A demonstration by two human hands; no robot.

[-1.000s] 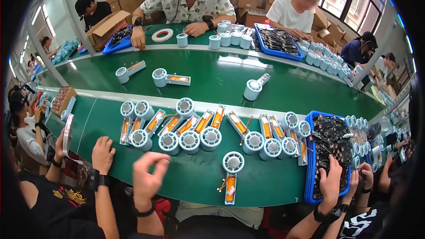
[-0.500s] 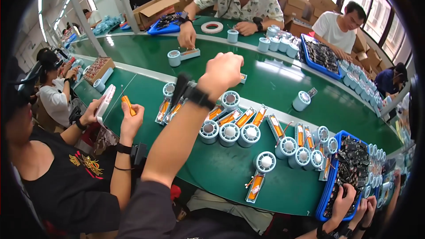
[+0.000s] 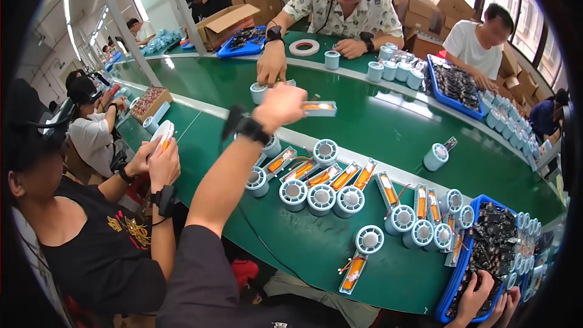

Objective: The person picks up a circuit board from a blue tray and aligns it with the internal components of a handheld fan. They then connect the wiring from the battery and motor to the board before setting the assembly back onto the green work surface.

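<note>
My left hand reaches over the green belt, fingers curled round one end of a light-blue fan housing. Its open handle shows an orange battery; the hand hides the other end. My right hand is low at the right, fingers bent down among black parts with wires in a blue tray. What its fingertips hold cannot be made out. Between my arms, light-blue fan housings with round grilled heads and orange batteries lie in groups on the green table. One fan housing lies apart, nearer me.
A co-worker at the left holds a white tape roll and an orange battery. Across the belt, another person's hand touches a fan housing. One more fan housing rides the belt. Someone's hands are close beside my right hand.
My left hand has shifted left over the belt, and more of the fan housing shows beside it. The left co-worker's hands have come together. My right hand stays at the tray.
</note>
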